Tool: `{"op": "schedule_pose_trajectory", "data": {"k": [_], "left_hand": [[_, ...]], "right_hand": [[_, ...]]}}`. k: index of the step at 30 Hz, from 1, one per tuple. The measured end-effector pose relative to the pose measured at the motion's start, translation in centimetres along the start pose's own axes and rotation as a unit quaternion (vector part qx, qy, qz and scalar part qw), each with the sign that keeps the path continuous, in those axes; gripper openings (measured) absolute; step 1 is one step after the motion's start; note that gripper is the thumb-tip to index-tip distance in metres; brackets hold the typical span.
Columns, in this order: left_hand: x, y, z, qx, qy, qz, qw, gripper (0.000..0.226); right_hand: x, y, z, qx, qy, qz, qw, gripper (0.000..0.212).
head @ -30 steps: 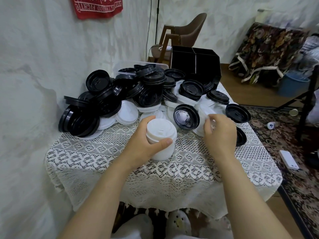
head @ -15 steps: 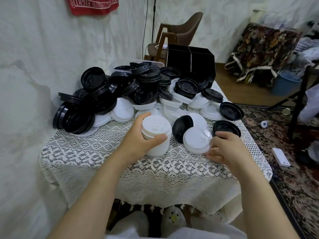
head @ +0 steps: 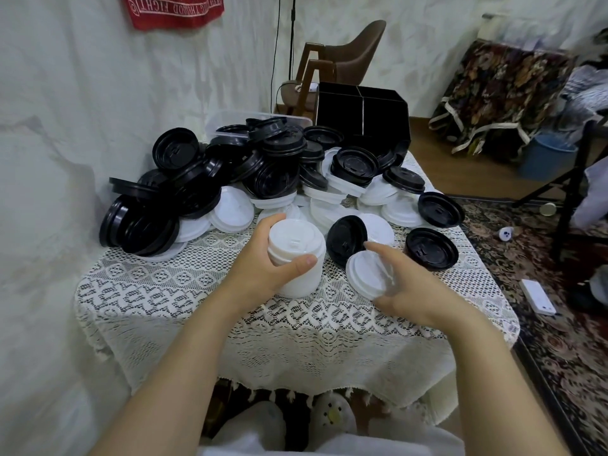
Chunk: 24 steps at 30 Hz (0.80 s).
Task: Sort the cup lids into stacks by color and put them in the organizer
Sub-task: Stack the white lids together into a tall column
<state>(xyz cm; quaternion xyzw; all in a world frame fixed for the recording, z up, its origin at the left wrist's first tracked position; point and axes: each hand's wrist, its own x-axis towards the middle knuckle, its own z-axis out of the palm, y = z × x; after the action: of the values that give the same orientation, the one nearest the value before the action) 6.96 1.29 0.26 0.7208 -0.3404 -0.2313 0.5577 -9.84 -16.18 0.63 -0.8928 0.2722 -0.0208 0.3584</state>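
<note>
left arm [head: 184, 357]: bare forearm, uncovered right to the frame edge
right arm [head: 487, 373]: same, bare forearm to the frame edge
left hand [head: 263, 274]: bare; thumbnail short and plain
right hand [head: 408, 291]: bare; fingertips motion-blurred, nails unreadable
garment [head: 378, 444]: white cloth along the bottom edge, soft folds; trousers or top, cannot tell
slippers: two fluffy white ones; patterned slipper [head: 332, 417] has a yellow patch and small dark dots like a face, plain slipper [head: 260, 422] is slightly greyish
</note>
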Motion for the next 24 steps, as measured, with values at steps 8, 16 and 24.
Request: {"op": "schedule_pose_trajectory", "data": {"k": [8,16,24], "left_hand": [[0.1,0.0,0.0,0.002,-0.002,0.002,1.000,0.080],[0.0,0.1,-0.1,-0.021,-0.016,-0.006,1.000,0.088],[-0.1,0.1,-0.5,-0.034,-0.049,-0.011,0.998,0.104]], "right_hand": [[-0.3,0.1,-0.4,-0.010,-0.022,0.010,1.000,0.109],[-0.9,-0.4,-0.5,0.012,-0.014,-0.012,1.000,0.084],[-0.5,-4.1,-0.1,0.068,0.115,-0.170,0.976,0.075]]}}
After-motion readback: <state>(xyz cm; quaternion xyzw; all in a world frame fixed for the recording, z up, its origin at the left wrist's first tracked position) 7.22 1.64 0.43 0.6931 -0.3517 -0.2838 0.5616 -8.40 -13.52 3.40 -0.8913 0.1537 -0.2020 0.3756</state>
